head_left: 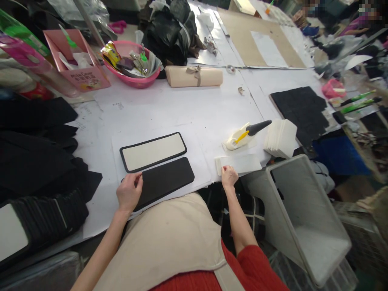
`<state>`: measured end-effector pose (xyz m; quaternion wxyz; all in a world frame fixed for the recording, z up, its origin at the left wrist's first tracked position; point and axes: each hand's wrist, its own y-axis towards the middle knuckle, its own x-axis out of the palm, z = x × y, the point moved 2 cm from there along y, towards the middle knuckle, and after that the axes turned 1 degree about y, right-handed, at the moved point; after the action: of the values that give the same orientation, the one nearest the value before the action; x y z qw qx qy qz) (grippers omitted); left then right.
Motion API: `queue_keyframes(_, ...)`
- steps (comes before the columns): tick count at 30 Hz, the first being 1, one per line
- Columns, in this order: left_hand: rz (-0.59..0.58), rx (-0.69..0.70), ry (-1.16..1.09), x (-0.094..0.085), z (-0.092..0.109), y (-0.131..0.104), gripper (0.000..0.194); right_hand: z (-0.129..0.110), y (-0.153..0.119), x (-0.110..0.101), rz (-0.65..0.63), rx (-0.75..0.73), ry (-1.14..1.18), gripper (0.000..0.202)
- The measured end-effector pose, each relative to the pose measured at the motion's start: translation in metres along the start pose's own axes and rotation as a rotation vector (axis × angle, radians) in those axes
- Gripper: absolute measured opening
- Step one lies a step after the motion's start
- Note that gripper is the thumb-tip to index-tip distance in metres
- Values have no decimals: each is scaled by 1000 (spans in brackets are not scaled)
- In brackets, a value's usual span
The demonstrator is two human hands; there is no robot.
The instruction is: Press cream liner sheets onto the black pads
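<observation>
My left hand (129, 192) is closed, fingers curled together at the left end of a flat black panel (166, 178) with rounded corners; what the fingertips hold is hidden. Just beyond that panel lies a similar one with a black border and a white face (154, 151). My right hand (229, 176) pinches near the left end of a white strip (245, 163) at the table's front edge. Behind the strip, a dark-handled brush (257, 127) and a small yellow tool (241, 137) rest on a pale, glue-like lump (233, 142).
Several white pieces are stacked (281, 137) at right, above a grey bin (303, 218). Black panels (54, 218) stand in a row at left. Farther back are a pink basket (136, 83), a pink box (87, 81), a tied beige roll (182, 77) and black sheets (300, 111).
</observation>
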<state>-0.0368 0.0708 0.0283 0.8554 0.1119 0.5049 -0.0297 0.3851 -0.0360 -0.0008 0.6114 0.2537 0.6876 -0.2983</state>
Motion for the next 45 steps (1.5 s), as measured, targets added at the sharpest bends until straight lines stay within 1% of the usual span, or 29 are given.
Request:
queue_keyframes(3,-66,57,-27,5,-1,-8,23,-4,2,1,-17,5,-34,18)
queue_keyframes(7,-115,64,-39,13,-9,-20,22,-5,3,2,-41,9,-63,18)
queue_keyframes(10,-117,75,-12,17,-12,-25,22,-7,3,2,-48,11,-71,19)
queue_keyframes(14,-129,74,18,19,-14,-26,22,-11,4,2,-55,17,-80,21)
queue_keyframes(23,-128,41,19,19,-12,-26,23,-16,4,2,-61,4,-106,21)
queue_keyframes(28,-134,38,16,20,-13,-27,23,-27,7,5,-92,-34,-183,24)
queue_keyframes(32,-116,59,17,21,-13,-27,24,-36,15,5,-111,-16,-193,28)
queue_keyframes(34,-107,68,25,21,-13,-28,24,-37,17,1,-129,-4,-195,27)
queue_keyframes(37,-111,74,42,21,-12,-29,24,-31,18,-15,-152,8,-193,23)
queue_keyframes(39,-122,75,51,21,-12,-29,24,-23,17,-34,-138,14,-193,23)
queue_keyframes(43,-133,81,58,21,-14,-31,26,-1,12,-86,-48,14,-204,26)
queue_keyframes(45,-139,82,47,22,-15,-32,27,7,6,-116,48,-23,-198,24)
